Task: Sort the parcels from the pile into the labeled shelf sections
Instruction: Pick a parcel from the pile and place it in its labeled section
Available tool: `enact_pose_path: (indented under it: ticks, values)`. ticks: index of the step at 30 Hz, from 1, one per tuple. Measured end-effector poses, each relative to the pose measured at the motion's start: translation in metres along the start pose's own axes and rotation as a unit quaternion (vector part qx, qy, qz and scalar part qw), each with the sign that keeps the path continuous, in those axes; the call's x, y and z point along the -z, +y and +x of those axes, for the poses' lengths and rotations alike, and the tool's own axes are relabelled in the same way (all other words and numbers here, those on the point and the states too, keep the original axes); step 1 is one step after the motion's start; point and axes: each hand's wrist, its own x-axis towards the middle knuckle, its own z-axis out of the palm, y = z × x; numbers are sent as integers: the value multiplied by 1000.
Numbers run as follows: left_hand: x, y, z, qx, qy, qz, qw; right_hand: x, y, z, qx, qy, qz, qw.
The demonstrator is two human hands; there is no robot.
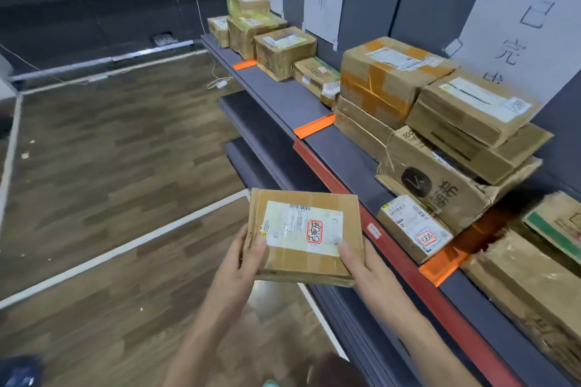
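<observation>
Your left hand and right hand grip a flat parcel, thumbs on top, beside the shelf.

The parcel hides all but the thumbs of the left hand and right hand. Lower right, a box runs off the frame's edge.

Parcel btwn both hands, shelf w/ boxes right.
</observation>
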Motion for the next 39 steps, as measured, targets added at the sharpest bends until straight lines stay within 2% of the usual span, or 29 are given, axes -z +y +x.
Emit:
enact_pose_path:
  ticks: [9,16,20,27,32,39]
  values:
    - [-1,27,121,15,-32,0,999,6,-27,105,-29,51,21,998]
    - [-14,68,208,-14,-83,34,996,24,-50,175,-72,91,4,993]
    - [-34,92,249,-19,-123,47,991,38,-55,193,-85,145,2,986]
    - [-63,121,325,-31,-206,127,970,44,-47,218,-118,230,20,966]
    - [-75,140,376,-34,-269,143,952,31,-58,237,-147,285,33,947]
    - [-85,135,423,-35,-335,206,919,18,-66,258,-190,355,62,913]
